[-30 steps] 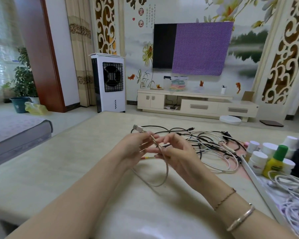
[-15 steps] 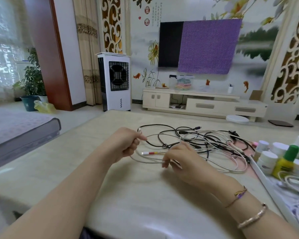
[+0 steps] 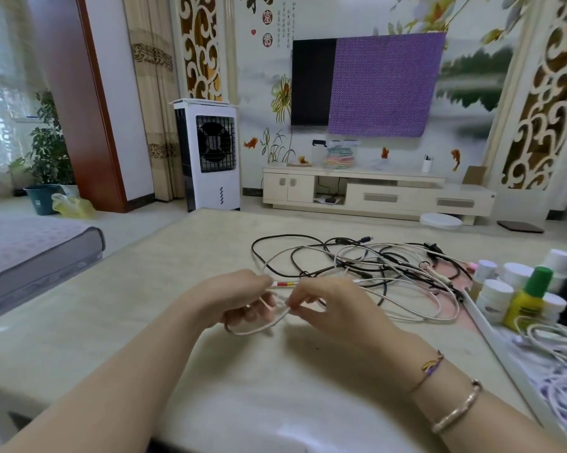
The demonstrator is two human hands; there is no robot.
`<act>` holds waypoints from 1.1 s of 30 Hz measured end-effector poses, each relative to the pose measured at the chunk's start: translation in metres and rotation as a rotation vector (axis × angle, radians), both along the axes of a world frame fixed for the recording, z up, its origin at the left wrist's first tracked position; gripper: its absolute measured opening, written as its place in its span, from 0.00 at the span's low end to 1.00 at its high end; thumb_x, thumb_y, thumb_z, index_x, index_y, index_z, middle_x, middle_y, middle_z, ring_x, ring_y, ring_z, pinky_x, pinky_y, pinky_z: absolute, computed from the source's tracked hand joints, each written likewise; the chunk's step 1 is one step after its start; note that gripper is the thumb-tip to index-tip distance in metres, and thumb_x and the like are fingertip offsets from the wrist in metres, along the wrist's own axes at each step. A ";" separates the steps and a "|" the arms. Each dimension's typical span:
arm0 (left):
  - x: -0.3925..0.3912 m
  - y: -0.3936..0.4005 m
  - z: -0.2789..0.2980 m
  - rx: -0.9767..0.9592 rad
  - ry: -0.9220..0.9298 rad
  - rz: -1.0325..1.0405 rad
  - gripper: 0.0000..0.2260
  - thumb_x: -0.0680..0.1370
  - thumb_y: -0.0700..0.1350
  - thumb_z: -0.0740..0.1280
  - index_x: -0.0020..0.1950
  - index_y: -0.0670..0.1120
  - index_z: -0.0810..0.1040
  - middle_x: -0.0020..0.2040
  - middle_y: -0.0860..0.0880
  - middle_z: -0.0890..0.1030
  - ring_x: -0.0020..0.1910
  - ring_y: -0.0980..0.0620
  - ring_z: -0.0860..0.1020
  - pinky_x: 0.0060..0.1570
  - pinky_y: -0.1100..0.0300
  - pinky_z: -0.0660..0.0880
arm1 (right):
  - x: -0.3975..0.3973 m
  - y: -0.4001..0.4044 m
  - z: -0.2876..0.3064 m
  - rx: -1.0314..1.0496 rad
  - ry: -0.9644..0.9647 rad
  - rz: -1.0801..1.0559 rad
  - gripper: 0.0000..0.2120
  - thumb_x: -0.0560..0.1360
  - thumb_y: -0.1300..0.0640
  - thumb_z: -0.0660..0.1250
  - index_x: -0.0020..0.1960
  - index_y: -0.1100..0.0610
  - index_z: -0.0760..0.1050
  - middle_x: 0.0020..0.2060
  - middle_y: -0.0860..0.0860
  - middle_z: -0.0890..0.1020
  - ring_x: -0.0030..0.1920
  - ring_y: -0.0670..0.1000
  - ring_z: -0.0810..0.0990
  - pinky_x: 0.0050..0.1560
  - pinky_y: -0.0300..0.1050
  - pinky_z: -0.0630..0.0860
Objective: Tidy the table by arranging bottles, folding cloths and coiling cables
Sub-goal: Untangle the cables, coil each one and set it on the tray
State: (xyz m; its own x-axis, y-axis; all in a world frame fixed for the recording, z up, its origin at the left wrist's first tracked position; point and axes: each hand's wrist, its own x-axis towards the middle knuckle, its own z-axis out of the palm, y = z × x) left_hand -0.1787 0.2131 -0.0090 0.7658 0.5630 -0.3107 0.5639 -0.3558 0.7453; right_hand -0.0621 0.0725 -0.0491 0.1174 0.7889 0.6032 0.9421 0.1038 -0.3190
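A white cable (image 3: 259, 326) hangs in a small loop between both hands over the middle of the table (image 3: 144, 289). My left hand (image 3: 239, 299) grips the loop with curled fingers. Close beside it, my right hand (image 3: 327, 305) pinches the same cable; a red and yellow marked end pokes out between the hands. Behind them lies a tangle of black and white cables (image 3: 367, 266). Several white-capped bottles (image 3: 497, 295) and a yellow bottle with a green cap (image 3: 527, 299) stand at the right.
A white tray (image 3: 491, 338) at the right edge holds more coiled white cables (image 3: 556, 344). A grey mattress (image 3: 30, 253) lies left of the table. Beyond the far edge are an air cooler (image 3: 210, 155) and a TV cabinet (image 3: 373, 194).
Both hands have dropped lower and come together. The cable loop between them is now smaller and tighter than a second ago. The camera has tilted slightly.
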 end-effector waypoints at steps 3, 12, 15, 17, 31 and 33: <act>0.004 -0.003 -0.012 0.104 0.045 0.004 0.17 0.77 0.56 0.62 0.42 0.43 0.79 0.32 0.45 0.79 0.21 0.53 0.65 0.22 0.67 0.59 | -0.013 0.001 -0.003 -0.036 -0.224 -0.036 0.07 0.69 0.55 0.74 0.43 0.48 0.77 0.42 0.43 0.78 0.42 0.44 0.75 0.36 0.40 0.72; 0.007 -0.004 -0.015 0.276 0.034 0.022 0.09 0.72 0.44 0.68 0.33 0.43 0.76 0.20 0.52 0.73 0.19 0.56 0.70 0.24 0.69 0.64 | -0.007 0.000 -0.006 -0.115 0.021 -0.021 0.10 0.69 0.62 0.63 0.45 0.50 0.78 0.37 0.35 0.76 0.43 0.40 0.74 0.47 0.31 0.68; -0.001 0.000 -0.011 0.154 -0.031 0.008 0.09 0.76 0.37 0.63 0.37 0.41 0.79 0.36 0.44 0.81 0.28 0.54 0.75 0.28 0.67 0.71 | 0.006 0.000 -0.007 -0.002 0.086 -0.111 0.11 0.69 0.62 0.59 0.46 0.51 0.76 0.43 0.43 0.78 0.48 0.44 0.74 0.51 0.39 0.70; -0.010 0.001 -0.005 -0.022 -0.111 0.010 0.08 0.78 0.32 0.60 0.44 0.39 0.77 0.42 0.42 0.84 0.30 0.55 0.80 0.29 0.66 0.76 | 0.013 0.002 -0.007 0.071 0.105 -0.159 0.12 0.69 0.65 0.60 0.50 0.53 0.75 0.47 0.47 0.77 0.52 0.47 0.74 0.55 0.39 0.69; -0.043 0.032 0.016 0.007 -0.418 -0.010 0.12 0.80 0.49 0.63 0.48 0.44 0.82 0.29 0.53 0.71 0.26 0.58 0.64 0.26 0.68 0.61 | 0.036 0.068 0.027 -0.345 -0.202 -0.644 0.24 0.79 0.58 0.59 0.74 0.54 0.58 0.72 0.54 0.64 0.76 0.55 0.53 0.75 0.56 0.44; -0.042 0.038 0.013 0.011 -0.466 0.065 0.13 0.82 0.48 0.61 0.45 0.43 0.81 0.29 0.53 0.67 0.26 0.57 0.62 0.26 0.67 0.60 | 0.045 0.071 0.027 -0.445 -0.264 -0.722 0.16 0.78 0.59 0.59 0.66 0.56 0.68 0.63 0.55 0.74 0.70 0.57 0.65 0.74 0.56 0.48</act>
State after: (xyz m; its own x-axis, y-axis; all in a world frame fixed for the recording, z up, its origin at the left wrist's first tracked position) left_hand -0.2204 0.2514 0.0041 0.7855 0.6155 0.0642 0.1911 -0.3399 0.9209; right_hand -0.0168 0.1435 -0.0218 0.5775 0.7439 0.3363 0.7781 -0.6262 0.0490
